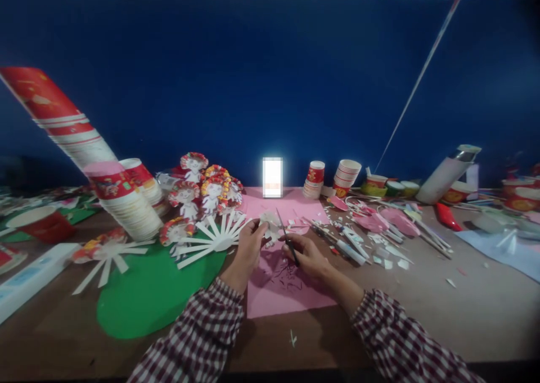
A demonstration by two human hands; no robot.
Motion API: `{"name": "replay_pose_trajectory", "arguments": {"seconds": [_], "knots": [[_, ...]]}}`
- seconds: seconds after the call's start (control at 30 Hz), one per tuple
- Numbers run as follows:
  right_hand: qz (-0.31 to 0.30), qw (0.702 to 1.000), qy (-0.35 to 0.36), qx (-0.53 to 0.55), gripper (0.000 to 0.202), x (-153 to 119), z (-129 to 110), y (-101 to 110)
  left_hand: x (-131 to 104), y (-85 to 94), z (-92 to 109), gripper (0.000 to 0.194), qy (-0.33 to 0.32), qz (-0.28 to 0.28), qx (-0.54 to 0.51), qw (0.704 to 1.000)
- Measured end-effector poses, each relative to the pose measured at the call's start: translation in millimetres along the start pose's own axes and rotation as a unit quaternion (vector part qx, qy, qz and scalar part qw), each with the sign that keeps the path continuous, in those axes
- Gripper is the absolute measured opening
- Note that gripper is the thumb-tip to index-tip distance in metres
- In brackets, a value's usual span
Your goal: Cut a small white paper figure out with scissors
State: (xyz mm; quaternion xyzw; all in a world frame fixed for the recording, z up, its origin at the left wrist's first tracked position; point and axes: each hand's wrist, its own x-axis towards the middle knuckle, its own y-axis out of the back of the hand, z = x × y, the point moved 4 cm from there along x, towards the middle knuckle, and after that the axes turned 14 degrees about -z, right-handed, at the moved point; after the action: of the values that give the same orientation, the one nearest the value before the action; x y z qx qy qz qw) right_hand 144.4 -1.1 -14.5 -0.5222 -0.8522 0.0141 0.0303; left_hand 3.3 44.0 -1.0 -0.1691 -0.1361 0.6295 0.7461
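My left hand (250, 245) is closed in a pinch on a small white paper piece (270, 225) with an uneven outline. My right hand (307, 255) grips a slim dark tool with a pointed end (291, 249); its exact kind is unclear. The tool's thin tip points up and away, just right of the white paper. Both hands are above a pink paper sheet (270, 304) that has dark marks or scraps on it. Left of my left hand, a fan of white paper strips (225, 241) overlaps a green paper piece (147, 293).
Stacked paper cups (126, 206) lean at the left beside paper figures with frilled red-yellow rims (213, 190). More cups (315, 172) stand at the back. Pens, glue tubes (352, 252) and white scraps lie at the right, near a leaning bottle (447, 175). A blue partition (270, 79) rises behind.
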Motion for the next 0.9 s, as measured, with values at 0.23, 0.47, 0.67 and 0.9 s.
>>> {"name": "replay_pose_trajectory", "arguments": {"seconds": [0.23,0.47,0.67,0.9], "knots": [[-0.014,0.999,-0.025,-0.037,0.046,-2.8,0.3,0.5,2.8,5.8,-3.1,0.030,-0.003,0.009,0.016,1.000],[-0.016,0.999,-0.043,-0.024,0.047,-5.8,-0.1,-1.6,1.6,3.5,-1.9,0.028,-0.005,-0.001,0.032,0.999],[-0.013,0.998,-0.034,-0.048,0.046,-4.0,-2.8,-0.9,3.3,3.6,-4.0,0.025,-0.004,-0.002,0.028,1.000],[-0.019,0.997,-0.017,-0.071,0.045,-0.1,0.4,3.1,1.4,1.7,-2.4,0.027,-0.005,-0.011,0.022,1.000]]}}
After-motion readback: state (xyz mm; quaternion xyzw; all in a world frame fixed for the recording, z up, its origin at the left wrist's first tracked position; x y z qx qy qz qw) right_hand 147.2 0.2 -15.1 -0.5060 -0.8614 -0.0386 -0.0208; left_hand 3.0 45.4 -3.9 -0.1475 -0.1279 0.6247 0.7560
